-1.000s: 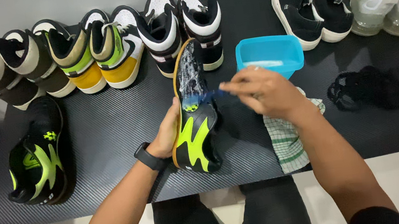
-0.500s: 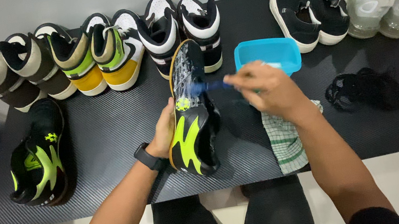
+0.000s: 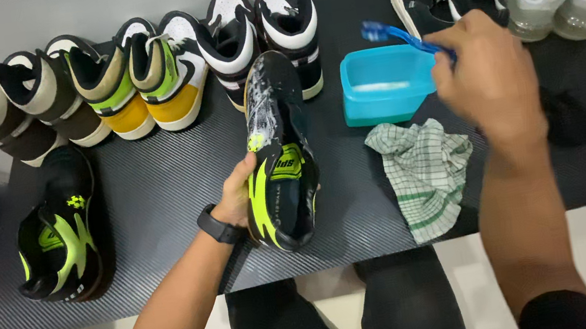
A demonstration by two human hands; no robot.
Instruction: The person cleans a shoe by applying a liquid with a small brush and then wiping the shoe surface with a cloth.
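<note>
Head view: scrubbing step, brush lifted off.
Worktop (image 3: 157,185): carries everything.
Shoe (image 3: 277,151): soapy, gripped by my left hand (image 3: 240,196), fingers wrapped around it.
Tub (image 3: 382,85): just beside shoe.
Right hand (image 3: 485,78): fingers pinch brush (image 3: 397,34) above tub.
Next, I judge: a steady dip.

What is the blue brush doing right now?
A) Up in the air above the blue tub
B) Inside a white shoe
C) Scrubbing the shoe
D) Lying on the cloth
A: the right hand holds the blue brush raised over the blue tub, away from the black and yellow shoe.
</note>
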